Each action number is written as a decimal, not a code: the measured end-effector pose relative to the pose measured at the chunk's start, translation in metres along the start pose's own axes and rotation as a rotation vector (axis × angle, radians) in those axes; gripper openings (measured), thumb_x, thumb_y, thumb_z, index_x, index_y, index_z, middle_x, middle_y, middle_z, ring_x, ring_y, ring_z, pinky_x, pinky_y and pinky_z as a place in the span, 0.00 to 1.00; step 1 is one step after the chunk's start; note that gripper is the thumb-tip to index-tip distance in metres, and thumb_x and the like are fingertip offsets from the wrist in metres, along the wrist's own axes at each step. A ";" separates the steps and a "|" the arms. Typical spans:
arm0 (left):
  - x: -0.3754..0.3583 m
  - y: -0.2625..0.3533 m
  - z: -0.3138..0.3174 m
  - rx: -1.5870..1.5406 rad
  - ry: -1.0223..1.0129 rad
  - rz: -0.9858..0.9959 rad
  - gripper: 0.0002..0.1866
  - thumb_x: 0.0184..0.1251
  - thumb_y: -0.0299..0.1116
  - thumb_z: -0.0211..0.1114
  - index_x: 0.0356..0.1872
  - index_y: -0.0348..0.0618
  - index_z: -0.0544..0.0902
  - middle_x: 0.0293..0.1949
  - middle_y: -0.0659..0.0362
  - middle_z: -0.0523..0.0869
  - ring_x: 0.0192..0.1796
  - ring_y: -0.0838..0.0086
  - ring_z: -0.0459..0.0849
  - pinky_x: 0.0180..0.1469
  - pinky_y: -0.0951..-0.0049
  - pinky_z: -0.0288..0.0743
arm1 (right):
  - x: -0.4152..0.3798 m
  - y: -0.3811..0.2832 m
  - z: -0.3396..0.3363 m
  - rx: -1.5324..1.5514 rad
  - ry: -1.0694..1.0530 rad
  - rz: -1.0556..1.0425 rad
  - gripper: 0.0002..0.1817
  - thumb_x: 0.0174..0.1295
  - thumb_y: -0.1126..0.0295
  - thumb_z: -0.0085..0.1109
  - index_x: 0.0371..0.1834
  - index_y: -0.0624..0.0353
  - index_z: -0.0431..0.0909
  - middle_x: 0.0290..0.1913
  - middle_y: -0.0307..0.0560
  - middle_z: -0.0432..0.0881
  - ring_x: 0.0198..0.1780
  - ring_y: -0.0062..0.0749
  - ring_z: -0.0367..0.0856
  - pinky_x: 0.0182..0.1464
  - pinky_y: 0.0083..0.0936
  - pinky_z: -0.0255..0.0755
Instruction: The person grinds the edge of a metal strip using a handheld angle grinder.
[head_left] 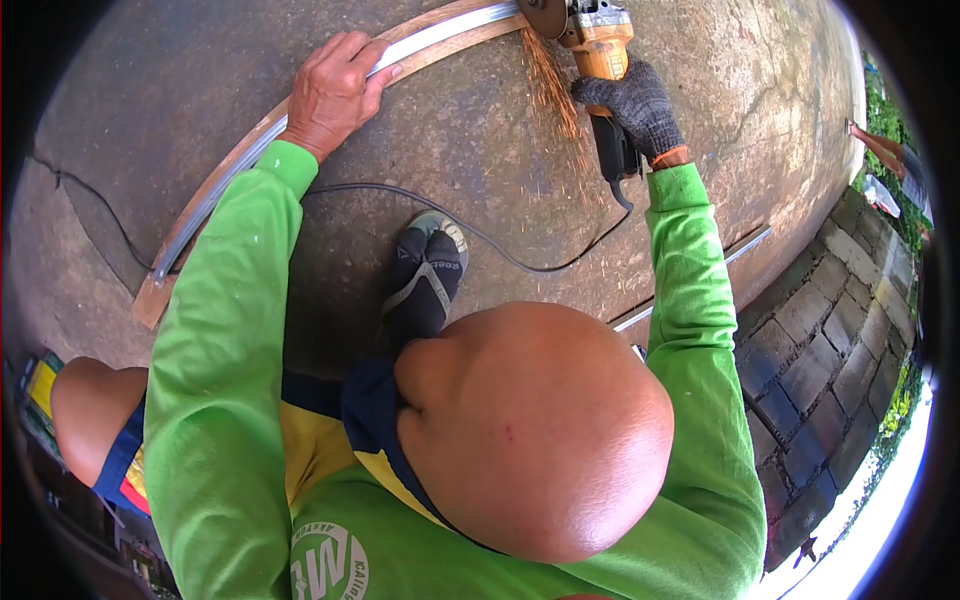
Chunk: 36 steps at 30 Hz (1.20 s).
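My left hand [335,90], bare, presses down on a long metal strip [250,165] that lies on a wooden plank [155,295] on the concrete ground. My right hand [632,105], in a dark knit glove, grips an orange angle grinder [600,45] at the top of the view. The grinder's disc touches the far end of the strip, and orange sparks [550,95] fly down from that spot. Both sleeves are bright green.
A black power cord [480,235] runs from the grinder across the concrete past my shoe [425,280]. A second metal strip [700,280] lies to the right. Stone paving [830,350] borders the concrete on the right, with plants beyond. My knee [85,410] is at the left.
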<state>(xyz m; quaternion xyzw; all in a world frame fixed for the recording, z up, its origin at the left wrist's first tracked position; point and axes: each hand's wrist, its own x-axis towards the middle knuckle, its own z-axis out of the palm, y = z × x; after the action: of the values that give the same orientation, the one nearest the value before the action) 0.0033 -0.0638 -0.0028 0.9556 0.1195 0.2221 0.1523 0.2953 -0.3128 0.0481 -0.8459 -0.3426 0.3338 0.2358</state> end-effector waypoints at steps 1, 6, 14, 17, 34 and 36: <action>0.000 0.000 0.000 0.000 0.000 0.000 0.16 0.65 0.36 0.74 0.50 0.41 0.87 0.41 0.55 0.85 0.45 0.58 0.86 0.48 0.61 0.82 | 0.000 -0.001 -0.001 0.007 -0.006 0.031 0.29 0.50 0.51 0.80 0.46 0.62 0.85 0.34 0.49 0.89 0.33 0.32 0.89 0.38 0.30 0.83; 0.002 0.002 0.000 -0.025 0.027 -0.012 0.15 0.64 0.37 0.74 0.48 0.42 0.87 0.39 0.55 0.83 0.44 0.58 0.85 0.48 0.61 0.82 | 0.002 -0.001 -0.002 -0.037 -0.006 0.058 0.32 0.47 0.47 0.81 0.46 0.61 0.86 0.35 0.51 0.90 0.36 0.38 0.91 0.42 0.35 0.83; 0.002 0.005 0.000 -0.030 0.023 -0.051 0.14 0.63 0.37 0.75 0.46 0.41 0.87 0.37 0.55 0.81 0.44 0.58 0.84 0.48 0.60 0.81 | 0.001 -0.001 0.000 -0.131 0.031 0.009 0.29 0.51 0.50 0.79 0.45 0.63 0.86 0.34 0.50 0.89 0.33 0.35 0.89 0.39 0.33 0.83; 0.002 0.006 0.000 -0.035 0.027 -0.059 0.14 0.62 0.36 0.75 0.45 0.40 0.87 0.36 0.55 0.80 0.44 0.58 0.84 0.48 0.60 0.81 | 0.002 0.004 0.001 -0.118 0.031 0.034 0.32 0.47 0.47 0.80 0.46 0.63 0.86 0.35 0.52 0.90 0.36 0.39 0.91 0.42 0.35 0.84; 0.003 0.007 0.001 -0.030 0.027 -0.068 0.15 0.62 0.35 0.75 0.47 0.40 0.89 0.36 0.56 0.82 0.44 0.59 0.84 0.49 0.61 0.81 | 0.003 -0.001 0.000 -0.092 0.020 0.050 0.26 0.51 0.51 0.78 0.43 0.62 0.87 0.33 0.48 0.90 0.32 0.32 0.89 0.37 0.30 0.83; 0.002 0.005 0.002 -0.028 0.030 -0.054 0.17 0.62 0.36 0.76 0.49 0.40 0.89 0.35 0.55 0.82 0.43 0.59 0.84 0.47 0.61 0.81 | 0.004 0.000 0.001 -0.090 0.023 0.058 0.26 0.51 0.51 0.78 0.43 0.63 0.87 0.33 0.48 0.89 0.32 0.32 0.89 0.37 0.30 0.83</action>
<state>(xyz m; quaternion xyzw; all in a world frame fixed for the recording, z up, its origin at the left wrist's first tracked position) 0.0067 -0.0684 -0.0016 0.9464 0.1443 0.2338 0.1699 0.2970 -0.3095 0.0456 -0.8690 -0.3301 0.3150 0.1915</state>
